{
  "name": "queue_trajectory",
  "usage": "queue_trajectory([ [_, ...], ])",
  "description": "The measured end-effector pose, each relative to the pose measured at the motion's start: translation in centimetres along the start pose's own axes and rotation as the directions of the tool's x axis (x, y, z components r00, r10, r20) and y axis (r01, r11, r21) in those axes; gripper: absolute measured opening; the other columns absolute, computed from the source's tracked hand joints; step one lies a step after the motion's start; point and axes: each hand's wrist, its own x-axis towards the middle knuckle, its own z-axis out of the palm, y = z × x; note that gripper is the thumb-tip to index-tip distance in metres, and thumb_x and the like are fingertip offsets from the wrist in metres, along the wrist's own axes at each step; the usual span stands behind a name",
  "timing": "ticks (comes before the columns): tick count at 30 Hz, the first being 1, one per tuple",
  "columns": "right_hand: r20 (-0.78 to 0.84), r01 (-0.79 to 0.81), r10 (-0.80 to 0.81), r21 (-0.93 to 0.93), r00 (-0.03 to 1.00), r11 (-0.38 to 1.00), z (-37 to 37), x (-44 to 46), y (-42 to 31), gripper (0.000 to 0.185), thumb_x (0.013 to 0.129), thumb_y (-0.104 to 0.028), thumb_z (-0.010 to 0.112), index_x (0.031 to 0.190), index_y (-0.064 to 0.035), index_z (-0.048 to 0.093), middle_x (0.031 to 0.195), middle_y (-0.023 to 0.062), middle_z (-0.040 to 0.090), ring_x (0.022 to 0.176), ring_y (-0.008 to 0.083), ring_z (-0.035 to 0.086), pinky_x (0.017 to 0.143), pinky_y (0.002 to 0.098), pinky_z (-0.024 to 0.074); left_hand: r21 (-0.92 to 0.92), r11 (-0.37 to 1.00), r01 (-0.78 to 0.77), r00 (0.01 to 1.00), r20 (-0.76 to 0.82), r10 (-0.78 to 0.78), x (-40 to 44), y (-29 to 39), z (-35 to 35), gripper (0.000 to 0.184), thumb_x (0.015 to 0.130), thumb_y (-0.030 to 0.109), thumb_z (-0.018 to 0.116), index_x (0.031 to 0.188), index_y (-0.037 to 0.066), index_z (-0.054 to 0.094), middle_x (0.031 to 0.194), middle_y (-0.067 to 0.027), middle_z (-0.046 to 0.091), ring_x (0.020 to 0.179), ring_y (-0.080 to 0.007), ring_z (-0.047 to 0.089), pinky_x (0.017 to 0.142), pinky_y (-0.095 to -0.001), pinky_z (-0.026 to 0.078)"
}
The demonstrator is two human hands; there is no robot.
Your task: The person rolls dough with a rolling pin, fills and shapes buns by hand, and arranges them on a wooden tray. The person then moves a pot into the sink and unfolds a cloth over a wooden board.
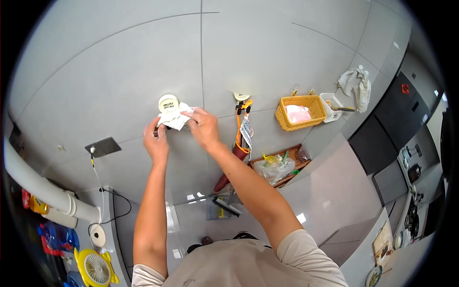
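Observation:
A round white wall hook (168, 102) with "mini" lettering is fixed to the grey tiled wall. A crumpled white cloth or tissue (175, 117) lies against its lower part and hides much of it. My right hand (204, 128) pinches the right side of the white cloth. On the other side, my left hand (157, 137) has its fingers curled around a dark part at the hook's lower left, touching the cloth's edge. A similar wall hook (241, 97) to the right carries an orange strap (238, 128) and a dark red folded umbrella (234, 162).
A yellow wicker basket (288, 123) and a white basket (332, 101) hang on the wall at right. Below stands a brown box (300, 166) with plastic bags. A broom head (226, 207) rests on the floor. A yellow fan (97, 269) and cables are lower left.

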Motion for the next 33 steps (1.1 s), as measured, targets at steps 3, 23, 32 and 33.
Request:
queue_trajectory([
  [3,0.095,-0.106,0.101,0.046,0.990,0.993,0.0,-0.4,-0.5,0.027,0.090,0.001,0.066,0.111,-0.0094,0.081,0.125,0.0163,0.073,0.101,0.0300,0.073,0.088,0.0372,0.0575,-0.021,0.999,-0.024,1.000,0.013,0.024,-0.2,-0.6,-0.1,0.021,0.099,0.004,0.067,0.119,0.004,0.072,0.113,-0.0078,0.067,0.096,-0.0198,0.064,0.086,-0.0343,0.053],
  [23,-0.313,-0.231,0.370,0.401,0.875,0.887,-16.3,-6.0,-1.9,0.012,0.102,-0.011,0.065,0.095,-0.0014,0.062,0.090,0.0003,0.065,0.084,0.0072,0.056,0.078,0.0269,0.0492,-0.463,0.886,0.014,0.939,0.310,0.148,-8.3,9.6,9.3,0.040,0.109,0.030,0.061,0.138,0.004,0.058,0.127,-0.0064,0.061,0.113,-0.0171,0.058,0.104,-0.0342,0.046],
  [32,-0.347,-0.390,0.587,0.493,0.731,0.778,-41.8,-13.9,1.6,0.014,0.100,-0.015,0.073,0.103,-0.0031,0.065,0.095,-0.0010,0.068,0.086,0.0059,0.060,0.076,0.0257,0.0518,-0.405,0.911,0.069,0.327,0.873,0.363,-25.2,18.6,26.9,0.038,0.096,0.014,0.067,0.132,0.000,0.065,0.124,-0.0114,0.064,0.111,-0.0201,0.063,0.096,-0.0334,0.051],
  [33,-0.303,-0.467,0.632,0.468,0.713,0.751,-45.3,-14.9,1.6,0.016,0.099,-0.015,0.074,0.105,-0.0027,0.066,0.096,-0.0009,0.068,0.085,0.0060,0.060,0.075,0.0258,0.0519,-0.337,0.921,0.194,0.214,0.931,0.295,-27.1,19.4,29.3,0.034,0.093,0.010,0.067,0.125,0.000,0.069,0.120,-0.0134,0.069,0.112,-0.0222,0.065,0.100,-0.0346,0.050],
])
